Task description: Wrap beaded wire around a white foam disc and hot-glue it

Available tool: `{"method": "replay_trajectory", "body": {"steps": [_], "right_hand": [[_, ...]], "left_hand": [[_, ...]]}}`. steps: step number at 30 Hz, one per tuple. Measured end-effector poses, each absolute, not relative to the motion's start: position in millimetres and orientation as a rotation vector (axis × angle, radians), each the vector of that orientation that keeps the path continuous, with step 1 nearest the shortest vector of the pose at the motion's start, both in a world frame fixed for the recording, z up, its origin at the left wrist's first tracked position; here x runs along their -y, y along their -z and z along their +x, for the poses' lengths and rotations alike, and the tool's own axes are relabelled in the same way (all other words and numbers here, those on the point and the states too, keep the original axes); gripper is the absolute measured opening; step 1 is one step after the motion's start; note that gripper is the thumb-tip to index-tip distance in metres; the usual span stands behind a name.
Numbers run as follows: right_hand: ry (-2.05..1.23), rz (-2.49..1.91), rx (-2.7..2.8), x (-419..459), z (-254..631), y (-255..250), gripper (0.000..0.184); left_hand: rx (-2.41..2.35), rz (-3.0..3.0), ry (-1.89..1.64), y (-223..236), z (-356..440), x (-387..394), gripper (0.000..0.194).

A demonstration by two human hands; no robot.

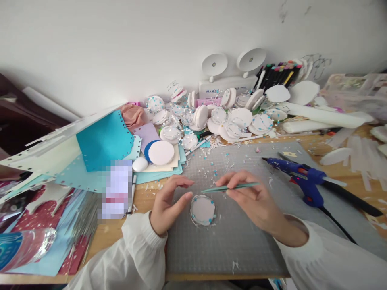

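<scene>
A small white round disc (202,210) with a clear rim and blue specks lies on the grey cutting mat (242,245). My left hand (167,205) curls beside the disc's left edge, thumb and forefinger apart, nothing in it. My right hand (253,199) pinches a thin teal pointed tool (229,187) that lies level above the disc, its tip pointing left.
A blue hot glue gun (302,177) with a black cord lies on the mat's right side. Many white decorated discs (229,119) are heaped at the back. Coloured paper sheets (102,149) pile up at the left. Markers (278,74) stand by the wall.
</scene>
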State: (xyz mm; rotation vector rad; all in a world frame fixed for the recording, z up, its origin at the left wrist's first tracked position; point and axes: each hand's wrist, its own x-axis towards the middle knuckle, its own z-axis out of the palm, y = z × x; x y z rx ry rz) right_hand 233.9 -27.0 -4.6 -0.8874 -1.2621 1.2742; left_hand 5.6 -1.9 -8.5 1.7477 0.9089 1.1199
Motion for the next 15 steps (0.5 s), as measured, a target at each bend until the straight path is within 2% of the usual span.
{"method": "replay_trajectory", "body": {"steps": [6,15], "right_hand": [[-1.452,-0.832,1.196,32.0,223.4,18.7,0.014],[-1.542,-0.858,1.125,32.2,216.8,22.5,0.013]], "left_hand": [[-0.847,1.637,-1.081,8.7,10.3,7.1,0.014],[-0.857,1.597,-1.121,10.4,11.0,8.1,0.006]]}}
